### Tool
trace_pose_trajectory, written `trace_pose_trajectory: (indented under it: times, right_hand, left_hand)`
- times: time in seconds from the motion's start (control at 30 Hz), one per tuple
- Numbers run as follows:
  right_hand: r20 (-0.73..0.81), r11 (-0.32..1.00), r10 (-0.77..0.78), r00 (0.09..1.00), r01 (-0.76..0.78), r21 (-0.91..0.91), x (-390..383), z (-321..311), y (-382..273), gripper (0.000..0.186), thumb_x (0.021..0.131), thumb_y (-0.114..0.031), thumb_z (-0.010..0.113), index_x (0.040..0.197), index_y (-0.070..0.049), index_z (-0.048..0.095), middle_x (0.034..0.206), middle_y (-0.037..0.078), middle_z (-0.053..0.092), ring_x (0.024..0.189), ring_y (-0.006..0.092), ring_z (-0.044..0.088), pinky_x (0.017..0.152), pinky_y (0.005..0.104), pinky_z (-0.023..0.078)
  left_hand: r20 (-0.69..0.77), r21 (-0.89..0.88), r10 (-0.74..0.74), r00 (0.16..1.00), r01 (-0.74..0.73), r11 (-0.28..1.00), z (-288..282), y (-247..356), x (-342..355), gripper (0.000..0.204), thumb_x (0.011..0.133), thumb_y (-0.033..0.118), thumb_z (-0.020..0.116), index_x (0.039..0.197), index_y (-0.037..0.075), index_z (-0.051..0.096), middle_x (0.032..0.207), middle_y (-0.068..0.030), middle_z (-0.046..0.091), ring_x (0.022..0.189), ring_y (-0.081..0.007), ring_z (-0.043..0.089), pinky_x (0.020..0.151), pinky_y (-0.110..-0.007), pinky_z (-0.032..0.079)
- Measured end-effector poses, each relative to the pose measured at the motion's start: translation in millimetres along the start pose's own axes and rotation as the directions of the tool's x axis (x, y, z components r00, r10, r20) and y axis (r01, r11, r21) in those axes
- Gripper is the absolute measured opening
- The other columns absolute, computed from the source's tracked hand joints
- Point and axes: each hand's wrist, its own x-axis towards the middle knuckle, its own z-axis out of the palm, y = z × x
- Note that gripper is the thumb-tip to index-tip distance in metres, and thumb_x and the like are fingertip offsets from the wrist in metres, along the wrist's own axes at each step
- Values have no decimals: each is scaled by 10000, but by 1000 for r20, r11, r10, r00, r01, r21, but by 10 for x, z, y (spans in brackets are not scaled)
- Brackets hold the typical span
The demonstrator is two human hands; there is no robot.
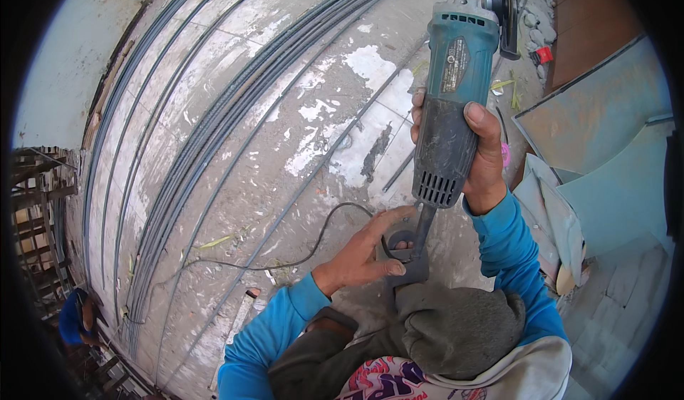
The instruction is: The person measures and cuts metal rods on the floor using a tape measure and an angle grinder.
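Observation:
My right hand (474, 143) is wrapped round the dark rear body of a teal angle grinder (456, 58), held upright with its wheel guard (507, 18) at the top. The grinder's black power cord (329, 222) leaves its bottom end and loops left over the floor. My left hand (362, 254) is open beside the cord, below the grinder, its fingers stretched out. Beneath it a foot in a dark sandal (399, 275) shows, partly hidden by the cord and dark grey trousers (456, 321).
Long steel rebars (214, 115) lie along the dusty floor (370, 143). At the right lean sheet panels (591, 136), near rubble and a small red object (543, 55). A person in blue (75, 318) is at the lower left, by a timber frame (39, 200).

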Motion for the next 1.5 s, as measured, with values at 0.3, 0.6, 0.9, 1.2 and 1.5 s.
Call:
trace_pose_trajectory:
  times: [0.3,0.6,0.9,1.2,1.5]
  right_hand:
    - [-124,945,149,981,-178,-273,-440,-190,1140,707,788,-295,808,1280,29,416,1105,122,596,1010,183,589,866,326,503]
    - [-107,836,107,989,-147,-528,-808,-11,1768,642,827,-339,768,1242,18,434,1072,112,559,992,177,559,859,329,482]
    - [238,685,529,815,-575,447,-456,-68,1611,773,979,-667,227,1319,-25,494,1158,134,624,1044,250,646,922,388,547]
    - [-12,845,384,923,-346,407,-659,-305,1522,735,992,-638,264,1357,-31,458,1241,147,589,1085,251,611,956,398,514]
    - [-84,717,363,928,-221,661,-775,-599,1516,747,979,-632,328,1340,8,462,1226,174,601,1012,277,638,889,425,543]
  left_hand:
    - [293,-644,-479,827,541,540,208,-538,-667,903,933,499,607,1543,62,105,1506,-171,316,1378,-305,359,1088,-420,365]
    - [-325,-541,-447,833,224,811,426,-531,-239,1053,725,312,870,1456,-21,189,1373,-182,401,1295,-257,430,1043,-369,415]
    - [-318,-592,-464,827,209,778,219,-13,-144,927,730,259,855,1410,-10,286,1286,-126,481,1198,-225,498,984,-340,438]
    - [-335,-143,-481,810,460,876,313,-49,117,965,703,272,850,1385,-93,273,1270,-212,500,1169,-263,538,959,-365,464]
    - [-68,-373,-518,853,460,806,509,-306,287,1007,695,236,833,1422,-88,216,1272,-204,488,1189,-265,515,974,-354,453]
